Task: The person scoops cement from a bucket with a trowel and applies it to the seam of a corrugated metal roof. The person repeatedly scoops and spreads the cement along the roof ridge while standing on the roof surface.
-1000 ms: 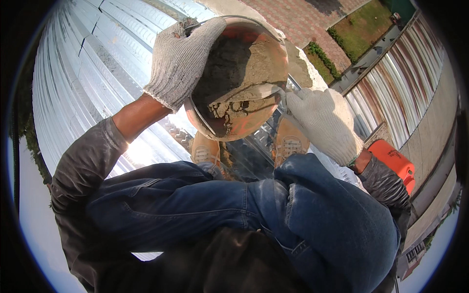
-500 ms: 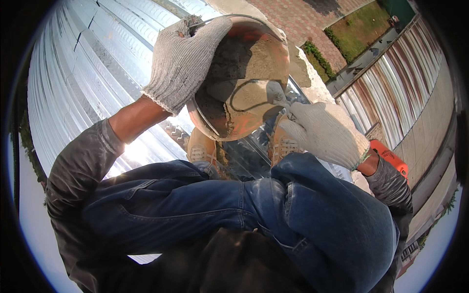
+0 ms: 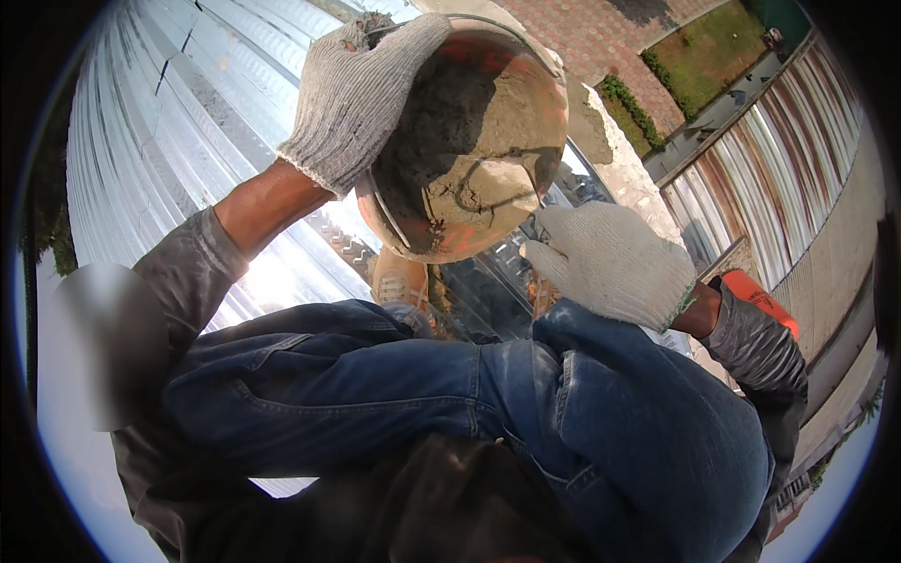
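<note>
A round bucket (image 3: 460, 246) with a stained orange inner wall leans toward me above my shoes. Wet grey mortar (image 3: 497, 113) fills much of it. My left hand (image 3: 361, 98), in a white knit glove, is closed over the bucket's left rim, next to the wire handle. In a matching glove, my right hand (image 3: 615, 263) is closed at the bucket's lower right side around the handle of a trowel, which the fingers mostly hide. The trowel's blade (image 3: 502, 180) is inside the bucket, partly sunk in the mortar and coated with it.
Shiny ribbed metal sheets (image 3: 235, 122) spread out on the left. A rough mortar-topped wall edge (image 3: 619, 164) runs past the bucket, with paving (image 3: 582, 47) far below. An orange-red object (image 3: 760, 300) lies by my right forearm. Corrugated roofing (image 3: 770, 169) stands at right.
The trowel blade has gone from lying broad across the bucket to being partly buried in the mortar. My right hand has shifted slightly closer to the bucket. The left hand keeps its grip.
</note>
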`<state>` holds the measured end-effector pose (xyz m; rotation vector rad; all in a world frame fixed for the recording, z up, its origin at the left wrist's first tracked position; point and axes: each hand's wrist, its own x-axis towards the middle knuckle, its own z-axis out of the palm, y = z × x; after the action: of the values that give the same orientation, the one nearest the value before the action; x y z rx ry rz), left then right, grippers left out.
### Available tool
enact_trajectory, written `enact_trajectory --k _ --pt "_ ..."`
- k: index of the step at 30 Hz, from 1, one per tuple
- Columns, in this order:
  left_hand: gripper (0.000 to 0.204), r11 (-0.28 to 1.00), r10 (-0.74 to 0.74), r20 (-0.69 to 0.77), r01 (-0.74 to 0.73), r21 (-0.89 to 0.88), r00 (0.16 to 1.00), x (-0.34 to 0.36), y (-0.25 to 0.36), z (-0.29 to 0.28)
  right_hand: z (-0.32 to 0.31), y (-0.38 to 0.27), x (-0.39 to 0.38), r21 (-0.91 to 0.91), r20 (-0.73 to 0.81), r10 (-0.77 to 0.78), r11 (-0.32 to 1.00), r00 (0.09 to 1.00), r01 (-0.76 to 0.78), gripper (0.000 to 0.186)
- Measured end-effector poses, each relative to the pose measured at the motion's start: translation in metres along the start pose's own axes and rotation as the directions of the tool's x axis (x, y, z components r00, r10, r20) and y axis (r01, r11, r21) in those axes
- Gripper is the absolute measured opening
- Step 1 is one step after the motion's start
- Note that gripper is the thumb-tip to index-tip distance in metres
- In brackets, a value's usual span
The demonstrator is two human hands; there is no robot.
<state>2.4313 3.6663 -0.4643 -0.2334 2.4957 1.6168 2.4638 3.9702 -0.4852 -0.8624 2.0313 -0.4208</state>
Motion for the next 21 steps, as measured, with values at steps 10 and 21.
enact_trajectory --k 10,21 --pt "0.058 0.997 0.0 -0.018 0.002 0.071 1.0 0.034 -0.054 -0.018 0.016 0.025 -0.009 0.248 -0.012 -0.151 0.957 0.988 0.15 0.037" --pt "0.037 0.974 -0.228 -0.08 0.225 -0.037 0.97 0.068 -0.167 -0.118 0.027 0.048 -0.104 0.418 -0.316 0.435 0.862 0.843 -0.288 0.036"
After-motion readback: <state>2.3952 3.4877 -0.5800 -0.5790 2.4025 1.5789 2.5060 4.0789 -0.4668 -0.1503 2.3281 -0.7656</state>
